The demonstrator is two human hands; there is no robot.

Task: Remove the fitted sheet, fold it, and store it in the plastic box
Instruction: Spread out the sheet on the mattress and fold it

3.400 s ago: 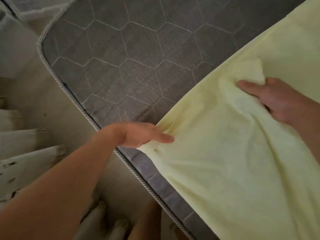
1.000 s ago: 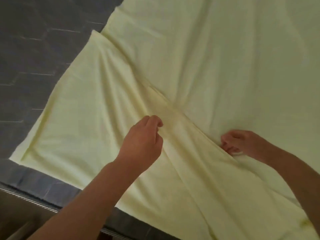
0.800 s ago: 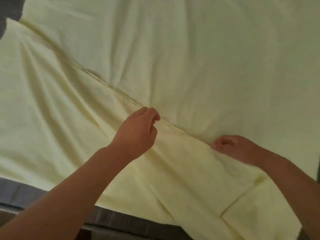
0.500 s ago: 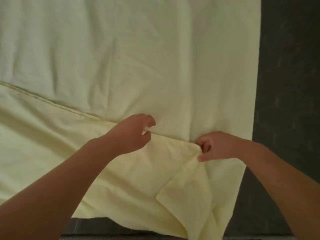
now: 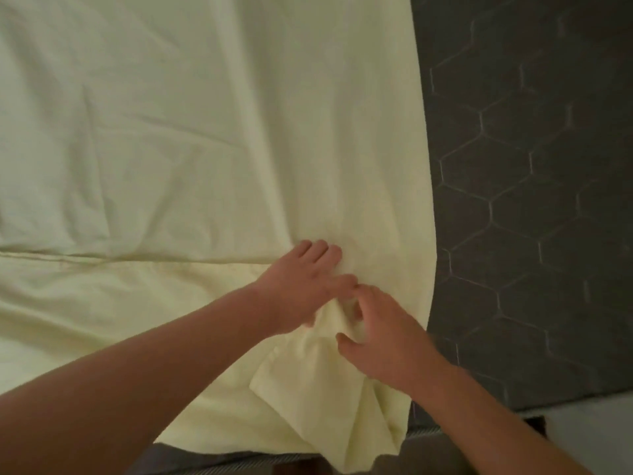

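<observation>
- The left grip [image 5: 301, 286] lies on the fitted sheet [image 5: 205, 132] with its fingers [image 5: 318, 252] straight and together, pressing the cloth flat and holding nothing.
- The right grip [image 5: 383, 337] is just beside it, fingertips nearly touching the left. Its thumb is spread wide and its fingers bend over a small bunch of cloth. Blur hides whether they pinch it, so I cannot tell.
- Between the two grips the pale yellow cloth rises in a short ridge.
- A folded-over layer's edge runs level from the left side of the view to the left grip.
- The sheet lies spread on the mattress [image 5: 531, 200], grey with hexagon quilting, which is bare to the right of the sheet's long straight edge.
- Below the grips a loose, creased corner of sheet hangs over the mattress's near, corded border.
- Pale floor [image 5: 589, 419] shows at the lower right.
</observation>
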